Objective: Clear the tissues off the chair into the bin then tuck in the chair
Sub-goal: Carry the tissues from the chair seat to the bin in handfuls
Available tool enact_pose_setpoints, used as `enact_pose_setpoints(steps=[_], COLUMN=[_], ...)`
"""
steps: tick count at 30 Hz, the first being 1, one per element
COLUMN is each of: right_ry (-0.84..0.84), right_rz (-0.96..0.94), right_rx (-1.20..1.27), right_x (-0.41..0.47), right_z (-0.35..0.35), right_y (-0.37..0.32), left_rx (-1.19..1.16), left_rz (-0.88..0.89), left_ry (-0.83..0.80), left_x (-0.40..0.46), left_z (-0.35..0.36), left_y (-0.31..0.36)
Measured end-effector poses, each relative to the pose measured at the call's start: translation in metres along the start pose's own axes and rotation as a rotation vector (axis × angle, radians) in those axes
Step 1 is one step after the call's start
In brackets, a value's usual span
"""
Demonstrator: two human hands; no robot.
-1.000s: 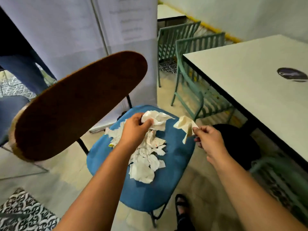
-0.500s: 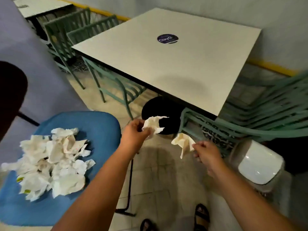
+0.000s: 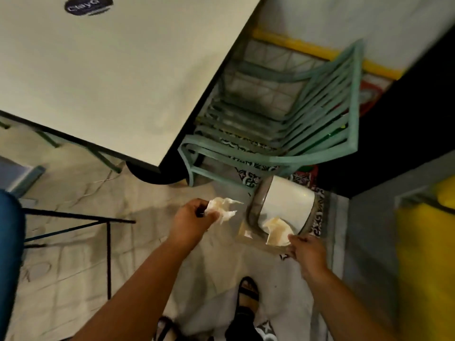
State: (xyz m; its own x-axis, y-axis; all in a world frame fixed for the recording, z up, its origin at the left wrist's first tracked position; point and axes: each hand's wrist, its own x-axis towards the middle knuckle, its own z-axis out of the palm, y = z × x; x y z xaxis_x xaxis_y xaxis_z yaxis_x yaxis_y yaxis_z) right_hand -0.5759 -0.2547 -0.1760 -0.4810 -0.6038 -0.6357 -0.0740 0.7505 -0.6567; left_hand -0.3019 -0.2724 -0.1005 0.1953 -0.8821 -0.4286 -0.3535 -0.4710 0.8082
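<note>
While both hands carry paper, the head view looks steeply down at the floor, with the bin as landmark.

Bin: the white bin (image 3: 286, 205) stands on the floor beside a patterned mat, its swing lid pale and its rim dark.

Right hand: the right hand (image 3: 307, 249) pinches a crumpled tissue (image 3: 277, 231) at its lower edge; that tissue lies against the near side of the bin's lid, touching it.

Left hand: the left hand (image 3: 192, 217) has its fingers curled round a second tissue (image 3: 222, 207), held just left of the bin and apart from it.

Blue chair: only the seat edge of the blue chair (image 3: 11, 254) shows, far left of the bin, with its thin black legs reaching toward the middle of the floor; whether tissues lie on the seat cannot be told.

Table: the pale table (image 3: 110, 70) fills the space above and left of the bin, a dark round sticker near its far edge.

Green chair: the green slatted chair (image 3: 283, 129) stands directly behind the bin, partly under the table.

Feet: sandalled feet (image 3: 247, 294) stand on the floor on the near side of the bin.
</note>
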Motion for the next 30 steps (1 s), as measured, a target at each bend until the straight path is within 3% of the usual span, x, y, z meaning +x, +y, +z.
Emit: enact_pose_setpoints(steps=[8, 17, 25, 30], right_ry=[0.041, -0.084, -0.198, -0.254], right_rz=[-0.107, 0.056, 0.044, 0.088], right_rx=[-0.259, -0.029, 0.059, 0.165], right_x=[0.061, 0.064, 0.062, 0.056], right_z=[0.005, 0.019, -0.016, -0.040], right_y=[-0.005, -0.003, 0.001, 0.014], left_rx=[0.077, 0.261, 0.434, 0.547], left_rz=[-0.110, -0.161, -0.005, -0.006], left_ry=[-0.041, -0.101, -0.184, -0.242], left_x=[0.032, 0.035, 0.038, 0.046], left_z=[0.085, 0.121, 0.180, 0.217], left_y=[0.008, 0.000, 0.009, 0.009])
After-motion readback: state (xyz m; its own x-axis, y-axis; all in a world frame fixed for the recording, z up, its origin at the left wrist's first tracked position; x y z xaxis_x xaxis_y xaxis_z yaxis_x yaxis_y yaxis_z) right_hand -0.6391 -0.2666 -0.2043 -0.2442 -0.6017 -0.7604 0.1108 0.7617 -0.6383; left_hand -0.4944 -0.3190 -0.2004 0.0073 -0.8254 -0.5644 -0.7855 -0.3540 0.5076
